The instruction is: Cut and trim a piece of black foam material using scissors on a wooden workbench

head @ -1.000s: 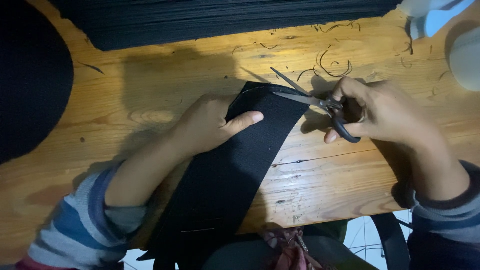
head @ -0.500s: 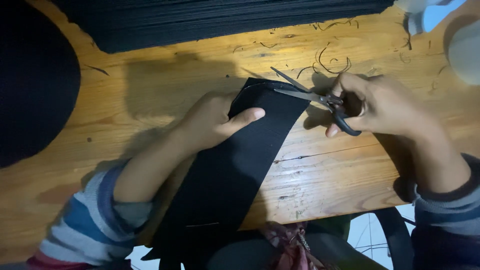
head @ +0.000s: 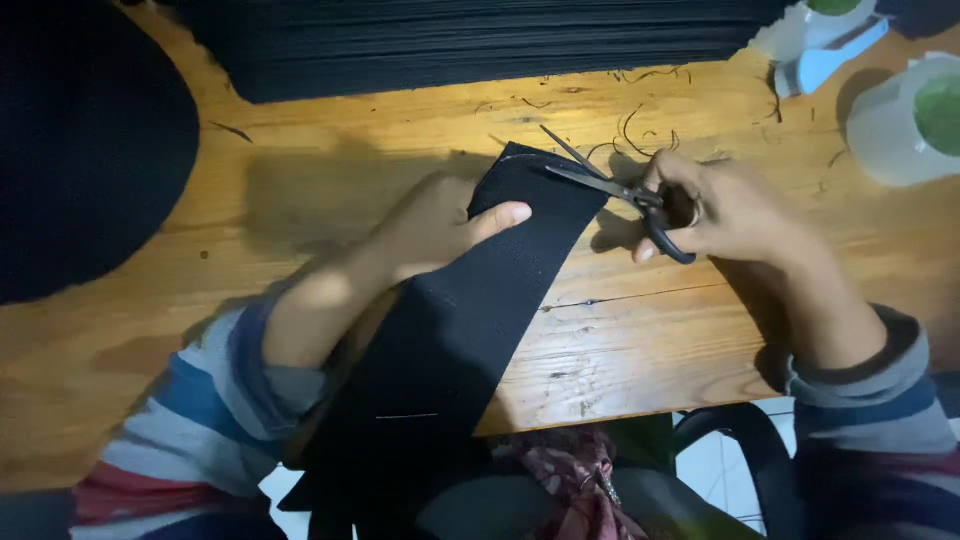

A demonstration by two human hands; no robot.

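Black fabric strip [head: 470, 330] is pinned flat to the wooden table [head: 330, 150] by the left hand [head: 430, 225], palm down, thumb stretched out across the cloth near its far end. The strip runs from the table's near edge up to the middle, where its rounded end sits right at the scissors [head: 615, 190]. Those are gripped in the right hand [head: 720, 205], fingers closed through the dark handles, blades parted a little with the tips over the cloth's top corner. Compared with a second ago, not much has shifted: the blades are kept at the same edge and the left thumb has barely crept along, so the trimming of that curved end looks like it's being carried on, not finished. Thread scraps [head: 640, 135] are scattered just behind the blades. A stack of dark material [head: 480, 45] is piled along the far side, a big black shape [head: 80, 150] off left, and white tubs [head: 900, 125] sit far right.
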